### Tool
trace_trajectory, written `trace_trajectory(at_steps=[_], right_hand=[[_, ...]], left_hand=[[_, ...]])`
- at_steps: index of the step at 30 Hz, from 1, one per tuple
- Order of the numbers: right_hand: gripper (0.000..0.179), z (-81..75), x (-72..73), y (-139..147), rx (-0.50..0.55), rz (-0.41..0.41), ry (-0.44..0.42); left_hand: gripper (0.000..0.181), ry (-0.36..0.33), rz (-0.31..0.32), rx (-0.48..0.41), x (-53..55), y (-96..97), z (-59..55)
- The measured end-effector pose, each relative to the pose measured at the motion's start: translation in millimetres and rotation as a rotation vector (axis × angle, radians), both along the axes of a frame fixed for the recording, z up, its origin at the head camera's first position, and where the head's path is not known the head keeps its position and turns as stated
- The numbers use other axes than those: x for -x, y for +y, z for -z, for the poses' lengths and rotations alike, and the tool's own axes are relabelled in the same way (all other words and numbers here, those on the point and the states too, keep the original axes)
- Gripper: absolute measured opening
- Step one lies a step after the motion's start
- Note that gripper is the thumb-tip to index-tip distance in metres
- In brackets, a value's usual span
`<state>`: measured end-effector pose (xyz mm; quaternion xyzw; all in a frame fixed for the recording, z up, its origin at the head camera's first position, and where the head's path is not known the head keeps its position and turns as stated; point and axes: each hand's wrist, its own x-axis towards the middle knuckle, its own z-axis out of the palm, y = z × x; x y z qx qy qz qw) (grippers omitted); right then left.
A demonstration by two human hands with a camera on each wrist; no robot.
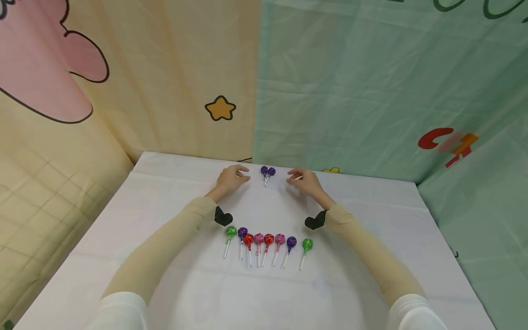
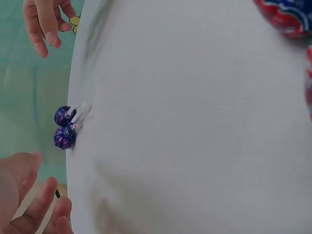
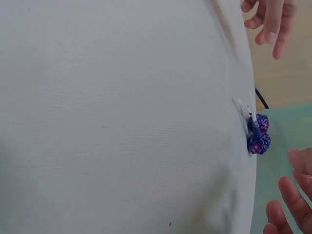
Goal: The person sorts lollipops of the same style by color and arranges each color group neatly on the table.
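Note:
Two purple-wrapped lollipops (image 1: 268, 172) lie together near the far edge of the white table, their white sticks crossing. To their left is my left hand (image 1: 232, 178), apart from them with its fingers loosely bent and nothing held. My right hand (image 1: 305, 180) is on the other side, also empty, its fingers relaxed and pointing toward the lollipops. In the left wrist view the purple lollipops (image 2: 65, 127) sit between the two hands, touched by neither. The right wrist view shows the same pair of lollipops (image 3: 258, 134) beside the right-hand fingers (image 3: 292, 197).
Nearer on the table (image 1: 264, 298) lies a row of several lollipops: a green lollipop (image 1: 307, 244) at the right end, another green lollipop (image 1: 231, 232) at the left, with purple, red and pink ones between. A printed curtain (image 1: 330, 91) hangs behind the table's far edge.

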<state>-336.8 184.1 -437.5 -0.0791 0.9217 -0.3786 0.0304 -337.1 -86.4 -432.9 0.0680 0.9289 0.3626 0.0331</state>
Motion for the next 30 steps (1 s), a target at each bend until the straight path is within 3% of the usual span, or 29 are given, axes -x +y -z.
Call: trace_trajectory(at_steps=[19,30], right_hand=[[0.033,9.4,-68.1,28.8,0.046,-0.080,0.034],[0.029,18.8,-104.5,41.5,0.053,-0.130,0.053]], left_hand=[[0.036,-0.008,0.143,-0.123,-58.0,-24.0,8.4],[0.032,-0.018,0.231,-0.129,-85.4,-33.0,11.4]])
